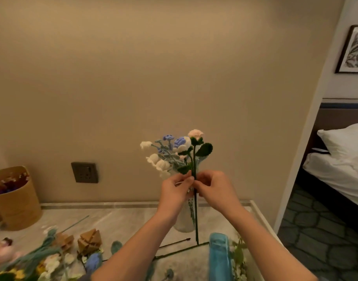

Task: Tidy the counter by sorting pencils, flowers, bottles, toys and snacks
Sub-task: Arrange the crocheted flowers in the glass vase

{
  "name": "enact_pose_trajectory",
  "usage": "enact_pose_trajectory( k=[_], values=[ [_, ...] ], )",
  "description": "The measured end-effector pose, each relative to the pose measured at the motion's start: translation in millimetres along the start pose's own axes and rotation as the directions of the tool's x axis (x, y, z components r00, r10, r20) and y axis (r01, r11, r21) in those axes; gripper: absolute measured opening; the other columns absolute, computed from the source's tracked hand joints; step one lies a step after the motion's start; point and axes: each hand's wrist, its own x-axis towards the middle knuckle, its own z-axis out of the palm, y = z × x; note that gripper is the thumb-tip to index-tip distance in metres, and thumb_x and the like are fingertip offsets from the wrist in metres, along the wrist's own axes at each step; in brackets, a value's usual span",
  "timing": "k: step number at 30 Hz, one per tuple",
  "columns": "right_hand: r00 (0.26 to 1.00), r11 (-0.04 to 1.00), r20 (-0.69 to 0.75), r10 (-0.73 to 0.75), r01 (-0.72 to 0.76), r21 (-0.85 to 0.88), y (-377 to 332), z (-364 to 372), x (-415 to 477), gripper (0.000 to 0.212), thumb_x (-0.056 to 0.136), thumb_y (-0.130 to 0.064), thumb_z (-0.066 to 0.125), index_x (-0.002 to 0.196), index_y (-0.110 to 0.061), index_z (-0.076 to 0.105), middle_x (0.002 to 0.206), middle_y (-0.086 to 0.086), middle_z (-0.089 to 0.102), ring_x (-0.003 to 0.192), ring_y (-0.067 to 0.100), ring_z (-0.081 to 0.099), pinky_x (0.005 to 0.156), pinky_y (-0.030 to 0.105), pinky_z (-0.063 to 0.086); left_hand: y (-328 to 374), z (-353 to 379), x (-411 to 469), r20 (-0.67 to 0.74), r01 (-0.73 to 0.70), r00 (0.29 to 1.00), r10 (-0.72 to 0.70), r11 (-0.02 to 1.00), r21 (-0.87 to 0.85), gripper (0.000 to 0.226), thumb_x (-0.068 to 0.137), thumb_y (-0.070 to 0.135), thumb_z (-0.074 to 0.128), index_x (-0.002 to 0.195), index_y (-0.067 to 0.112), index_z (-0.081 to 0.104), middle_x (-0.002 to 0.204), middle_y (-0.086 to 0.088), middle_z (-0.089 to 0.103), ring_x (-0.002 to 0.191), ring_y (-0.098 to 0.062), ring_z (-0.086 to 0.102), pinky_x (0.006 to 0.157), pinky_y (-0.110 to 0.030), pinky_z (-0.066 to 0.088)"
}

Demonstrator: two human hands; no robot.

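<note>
A clear glass vase (pixel 184 224) stands on the marble counter (pixel 121 218), holding white, blue and pale crochet flowers (pixel 170 153). My right hand (pixel 211 187) pinches the dark green stem of a pink crochet flower (pixel 196 134) in front of the vase; the stem hangs down to the counter. My left hand (pixel 175 188) has its fingers curled at the vase's mouth, touching the same stem and the bunch. More crochet flowers (pixel 50 262) lie in a heap at the lower left.
A brown paper tub (pixel 15 201) with dark contents stands at the back left. Wooden puzzle toys (pixel 88 241) and a pink doll (pixel 2 251) lie on the left. A blue bottle (pixel 219 256) stands near the front. Loose stems (pixel 180 251) lie beside it. The counter's edge (pixel 261 218) is at the right.
</note>
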Motion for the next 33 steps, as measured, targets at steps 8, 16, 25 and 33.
enact_pose_trajectory(
  k=[8,16,25,33],
  values=[
    [0.946,0.992,-0.298,-0.126,0.112,-0.063,-26.3,-34.8,38.2,0.004,0.092,-0.024,0.063,0.093,-0.024,0.059,0.086,-0.004,0.067,0.077,0.017,0.068,0.072,0.045,0.058,-0.2,15.0,34.8,0.041,-0.201,0.978,0.205,0.866,0.458,0.027,0.097,0.008,0.046,0.108,0.026,0.063,0.103,0.006,0.064,0.099,-0.011,0.061,0.087,-0.030,0.053],
    [0.875,0.978,-0.441,-0.197,0.205,-0.032,-53.8,-55.5,70.7,0.009,0.094,-0.021,0.060,0.088,-0.021,0.053,0.081,-0.003,0.064,0.073,0.020,0.069,0.070,0.046,0.058,-7.0,9.6,50.8,0.218,-0.337,0.908,0.358,0.314,0.888,0.052,0.092,0.022,0.059,0.137,0.033,0.037,0.137,0.015,0.048,0.092,-0.009,0.064,0.075,-0.035,0.054],
    [0.864,0.977,-0.459,-0.205,0.209,-0.044,-47.6,-49.6,86.2,0.007,0.095,-0.024,0.058,0.089,-0.021,0.053,0.084,0.000,0.066,0.077,0.021,0.067,0.071,0.045,0.056,-3.2,10.1,74.0,0.306,-0.344,0.904,0.298,0.080,0.936,0.021,0.092,0.016,0.052,0.111,0.025,0.050,0.098,0.004,0.063,0.081,-0.025,0.063,0.062,-0.042,0.051],
    [0.831,0.963,-0.497,-0.248,0.268,-0.033,-44.5,-37.8,88.8,0.010,0.095,-0.023,0.056,0.088,-0.023,0.050,0.083,0.000,0.065,0.076,0.016,0.065,0.069,0.039,0.055,17.2,-12.1,82.2,0.354,-0.461,0.798,0.487,0.117,0.879,0.022,0.088,0.012,0.056,0.106,0.026,0.055,0.097,0.008,0.063,0.078,-0.017,0.060,0.060,-0.036,0.047]
  ],
)
